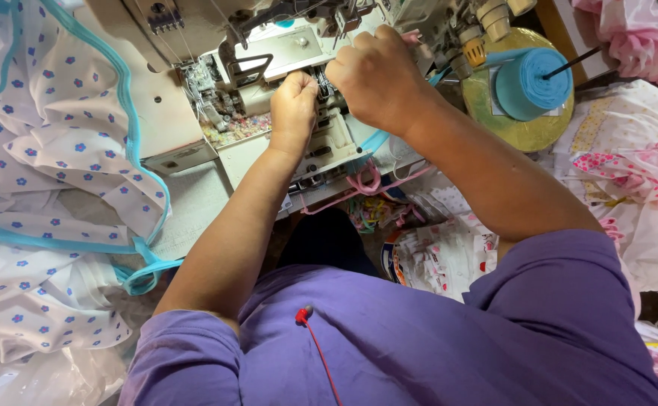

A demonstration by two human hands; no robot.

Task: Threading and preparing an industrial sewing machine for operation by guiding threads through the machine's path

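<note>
A person in a purple shirt works at a cream sewing machine [269,53], both hands at its needle area. The left hand [293,101] and right hand [378,75] are curled, fingertips pinched together; what they grip cannot be told. White flower-print fabric [51,150] with blue trim lies left; a blue tape roll [528,86] sits right.
</note>
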